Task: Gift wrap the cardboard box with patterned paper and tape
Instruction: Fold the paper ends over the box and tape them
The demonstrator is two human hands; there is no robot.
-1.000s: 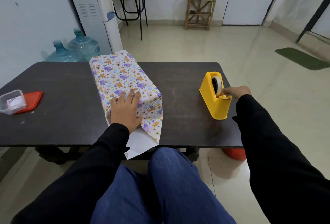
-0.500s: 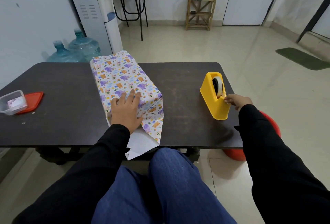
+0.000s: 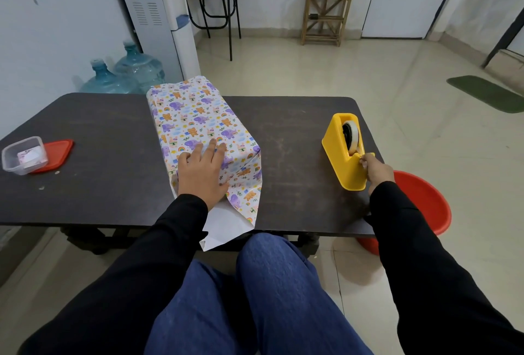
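even soft indoor light, faint shadows, sharp focus, wide-angle bending at edges

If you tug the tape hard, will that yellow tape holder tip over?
Probably not: the yellow tape dispenser looks chunky with a long flat base, so likely heavy. It might slide slightly on the smooth table, since the right hand only pinches the tape at its front.

A head-worn camera looks forward and down across the near table (image 3: 283, 142).
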